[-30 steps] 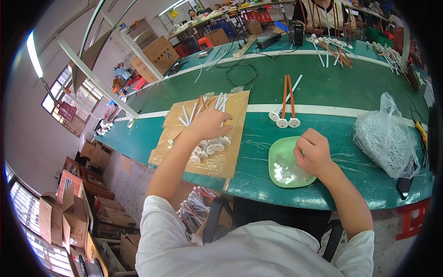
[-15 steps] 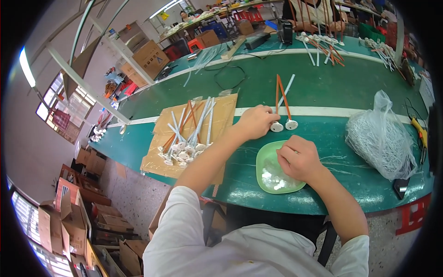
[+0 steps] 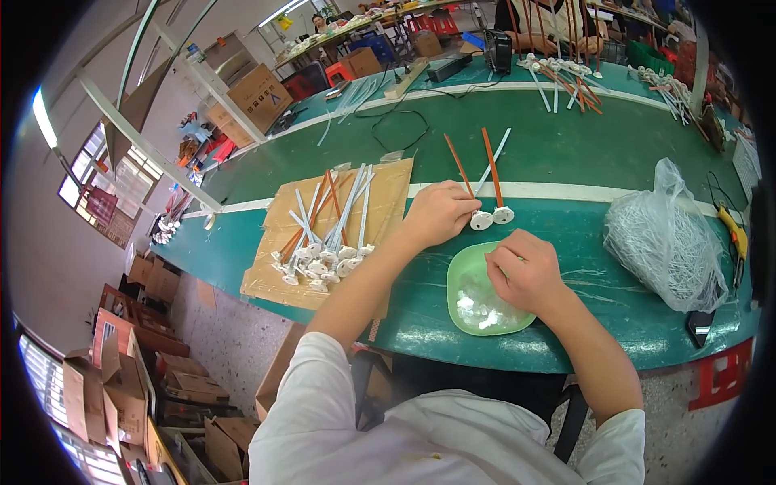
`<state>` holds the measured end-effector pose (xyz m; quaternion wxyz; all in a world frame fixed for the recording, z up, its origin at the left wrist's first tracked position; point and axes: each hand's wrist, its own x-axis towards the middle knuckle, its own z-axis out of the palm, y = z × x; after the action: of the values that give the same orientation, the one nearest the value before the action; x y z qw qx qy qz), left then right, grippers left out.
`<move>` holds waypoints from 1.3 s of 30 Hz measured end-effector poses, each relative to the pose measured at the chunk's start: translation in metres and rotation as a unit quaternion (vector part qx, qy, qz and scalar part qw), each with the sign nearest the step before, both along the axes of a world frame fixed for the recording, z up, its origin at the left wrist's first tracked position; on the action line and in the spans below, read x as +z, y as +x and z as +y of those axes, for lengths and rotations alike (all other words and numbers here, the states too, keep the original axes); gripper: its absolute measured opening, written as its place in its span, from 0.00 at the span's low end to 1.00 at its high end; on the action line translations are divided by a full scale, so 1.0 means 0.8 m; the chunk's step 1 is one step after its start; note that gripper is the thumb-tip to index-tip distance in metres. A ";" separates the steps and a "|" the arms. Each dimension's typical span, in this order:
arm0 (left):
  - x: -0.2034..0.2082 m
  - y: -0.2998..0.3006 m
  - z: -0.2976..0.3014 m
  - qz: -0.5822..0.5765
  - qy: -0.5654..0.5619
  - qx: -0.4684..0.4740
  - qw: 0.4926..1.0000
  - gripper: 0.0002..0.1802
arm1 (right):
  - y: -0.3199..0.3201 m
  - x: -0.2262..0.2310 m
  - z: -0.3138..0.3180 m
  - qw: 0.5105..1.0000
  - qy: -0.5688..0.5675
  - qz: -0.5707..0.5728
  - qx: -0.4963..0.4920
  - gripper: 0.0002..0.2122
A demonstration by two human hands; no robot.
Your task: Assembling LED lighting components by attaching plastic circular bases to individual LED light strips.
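Note:
At the middle of the green table, my left hand pinches the lower end of a reddish-brown stick, beside its round white cap. Just right of it stands a second reddish-brown stick with a white cap, and a pale stick leans behind. My right hand is closed over the right rim of a light green bowl. Whatever its fingertips hold is hidden. Small clear shiny pieces lie in the bowl.
Left of my arm, a cardboard sheet bears several capped sticks. A clear bag of thin white strands sits at the right, near a yellow-handled tool. Across the table, a person's hands are near more sticks.
The brown stick at my left hand has tipped left, its top now apart from the other stick's. My right hand stays over the bowl. The whole view has shifted slightly.

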<state>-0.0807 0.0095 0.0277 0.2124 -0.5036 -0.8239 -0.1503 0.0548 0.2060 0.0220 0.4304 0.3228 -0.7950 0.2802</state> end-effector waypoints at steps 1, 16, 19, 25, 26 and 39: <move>0.001 0.000 -0.001 0.010 0.016 -0.006 1.000 0.11 | 0.000 0.000 0.000 1.000 0.002 0.000 0.001 0.10; 0.002 0.087 0.026 0.026 0.242 -0.048 0.969 0.22 | 0.003 0.001 0.005 0.998 -0.050 -0.038 -0.025 0.16; -0.012 0.097 0.019 -0.419 0.406 -0.083 0.808 0.24 | 0.006 0.013 -0.002 0.993 -0.113 -0.041 -0.009 0.15; -0.004 0.110 0.011 -0.618 0.385 -0.196 0.657 0.22 | 0.009 0.014 -0.007 0.986 -0.150 -0.069 0.003 0.15; -0.004 0.110 0.012 -0.622 0.400 -0.185 0.648 0.22 | 0.006 0.014 -0.005 0.987 -0.148 -0.069 -0.003 0.15; -0.014 0.114 0.011 -0.463 0.353 -0.076 0.809 0.22 | 0.000 0.000 -0.002 0.997 -0.053 0.052 -0.001 0.18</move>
<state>0.0106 0.0184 0.0166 -0.0431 -0.3253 -0.6739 -0.6619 0.0546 0.2046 0.0217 0.4877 0.3127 -0.7560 0.3045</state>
